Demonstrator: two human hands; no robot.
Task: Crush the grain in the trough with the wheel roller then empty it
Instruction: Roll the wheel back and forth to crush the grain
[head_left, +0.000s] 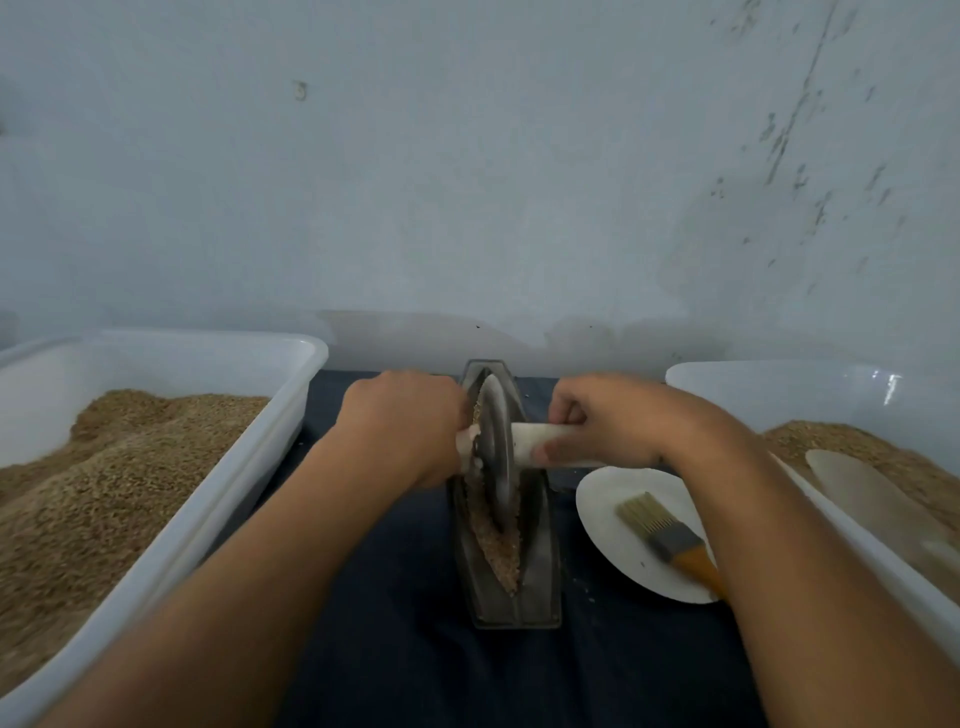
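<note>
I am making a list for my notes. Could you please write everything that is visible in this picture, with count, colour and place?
trough: 1, dark metal, centre, on the cloth
wheel roller: 1, grey disc with pale handle, standing in the trough
grain: brownish, in the trough around the wheel
tubs: 2, white, left and right, both holding tan grain
plate: 1, white, right of the trough
brush: 1, orange handle, lying on the plate
scoop: 1, pale, in the right tub
cloth: 1, dark blue, under everything
wall: pale grey, behind
left hand: grips the left handle
right hand: grips the right handle

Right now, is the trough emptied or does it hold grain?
It holds grain: crushed grain lies along the trough channel beside the wheel roller, which both hands grip.
</note>
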